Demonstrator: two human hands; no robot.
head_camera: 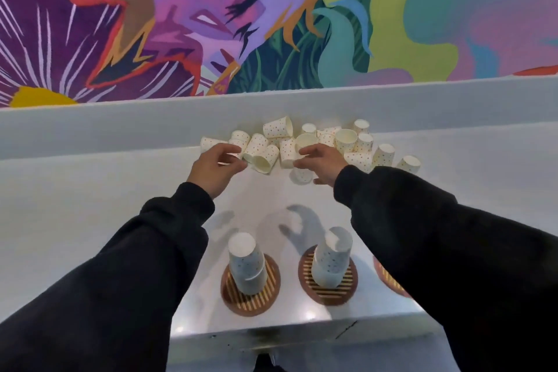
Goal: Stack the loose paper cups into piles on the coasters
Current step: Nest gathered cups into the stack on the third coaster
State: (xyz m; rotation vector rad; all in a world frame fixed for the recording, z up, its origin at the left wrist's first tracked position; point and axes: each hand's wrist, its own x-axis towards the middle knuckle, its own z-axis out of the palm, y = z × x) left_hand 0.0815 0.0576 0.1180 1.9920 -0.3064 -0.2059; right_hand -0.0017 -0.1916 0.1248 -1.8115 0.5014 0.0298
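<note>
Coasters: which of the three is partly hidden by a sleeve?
The rightmost coaster, behind the right sleeve; the left coaster and middle coaster show fully, holding cup piles.

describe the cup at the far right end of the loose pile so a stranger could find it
On the white counter below the mural, loose dotted cups lie heaped along the far side. Follow the heap to its right end, just above the right sleeve. The last cup stands base up, with no cup beyond it.

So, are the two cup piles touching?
Apart. The head view shows bare table between the left pile and the right pile.
</note>
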